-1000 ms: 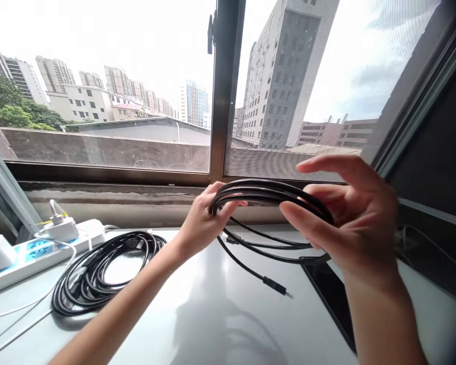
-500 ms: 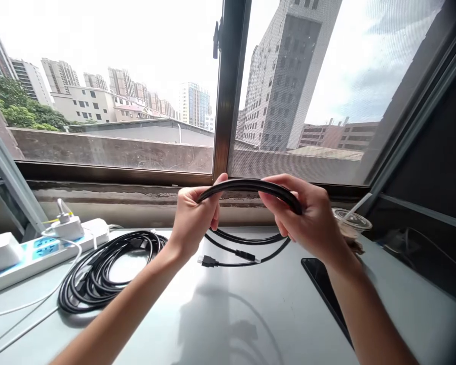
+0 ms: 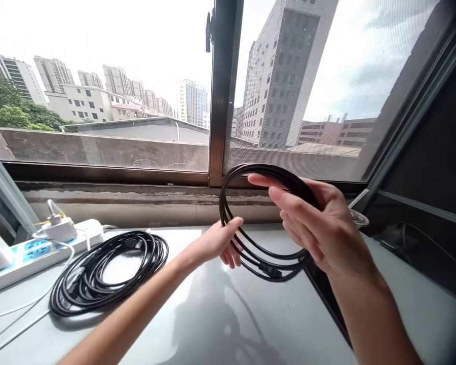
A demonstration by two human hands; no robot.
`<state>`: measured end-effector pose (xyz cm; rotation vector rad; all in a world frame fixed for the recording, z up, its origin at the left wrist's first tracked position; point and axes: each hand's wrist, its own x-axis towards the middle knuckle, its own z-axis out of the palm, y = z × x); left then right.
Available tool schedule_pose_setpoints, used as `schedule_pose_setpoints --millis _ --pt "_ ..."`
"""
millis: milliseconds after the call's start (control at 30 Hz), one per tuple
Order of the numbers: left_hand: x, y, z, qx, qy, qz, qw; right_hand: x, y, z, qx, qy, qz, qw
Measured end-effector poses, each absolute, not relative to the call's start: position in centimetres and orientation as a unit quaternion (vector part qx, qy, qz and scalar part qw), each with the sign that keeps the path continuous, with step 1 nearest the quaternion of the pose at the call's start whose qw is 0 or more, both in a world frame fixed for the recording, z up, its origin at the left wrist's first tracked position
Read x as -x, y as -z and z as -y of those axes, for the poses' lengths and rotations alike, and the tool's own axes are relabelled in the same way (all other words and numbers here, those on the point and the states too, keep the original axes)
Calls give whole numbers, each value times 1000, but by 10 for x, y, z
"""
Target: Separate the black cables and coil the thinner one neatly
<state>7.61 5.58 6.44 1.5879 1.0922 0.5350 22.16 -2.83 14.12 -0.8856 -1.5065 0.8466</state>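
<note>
A coiled black cable hangs upright in the air above the table, with a dark connector at its lower edge. My left hand grips the left side of the loop between thumb and fingers. On the right side, my right hand is around the coil, which rests in the crook of the thumb; its fingers are spread and point left. Another, larger coil of black cable lies on the table to the left.
On the white table a white power strip with plugs and white cords is at the far left. A dark phone lies under my right forearm, a lidded cup behind it. A window stands beyond.
The held coil has turned to show its open round loop. My left hand has moved lower, onto its left side. The fingers of my right hand have spread.
</note>
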Motion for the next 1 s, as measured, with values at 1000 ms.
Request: schedule_pose_setpoints --millis 1000 --pt "-77 -79 -50 -527 -582 -223 578 -222 -122 -30 195 -494 454 715"
